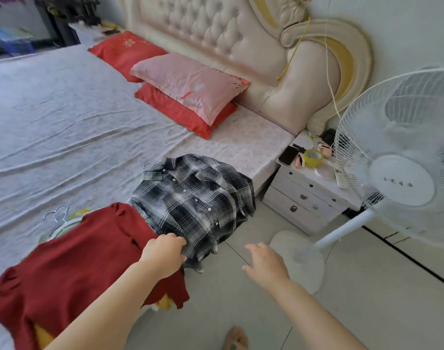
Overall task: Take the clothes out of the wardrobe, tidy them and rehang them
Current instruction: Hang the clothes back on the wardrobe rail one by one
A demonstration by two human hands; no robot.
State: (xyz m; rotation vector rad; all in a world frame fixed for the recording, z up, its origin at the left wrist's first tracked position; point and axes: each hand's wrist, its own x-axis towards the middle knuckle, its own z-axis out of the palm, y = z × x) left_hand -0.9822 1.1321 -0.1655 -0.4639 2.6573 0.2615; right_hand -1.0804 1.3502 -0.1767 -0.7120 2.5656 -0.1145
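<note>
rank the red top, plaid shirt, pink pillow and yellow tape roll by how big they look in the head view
1. red top, though it lies nearest the camera
2. plaid shirt and pink pillow look alike; the pillow lies farther off
3. yellow tape roll, clearly smallest

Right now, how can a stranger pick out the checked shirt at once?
Find the bed, then its near corner beside the nightstand. The shirt lies there, its hem in the left hand; unlike the plain red top beside it, it is checked.
</note>
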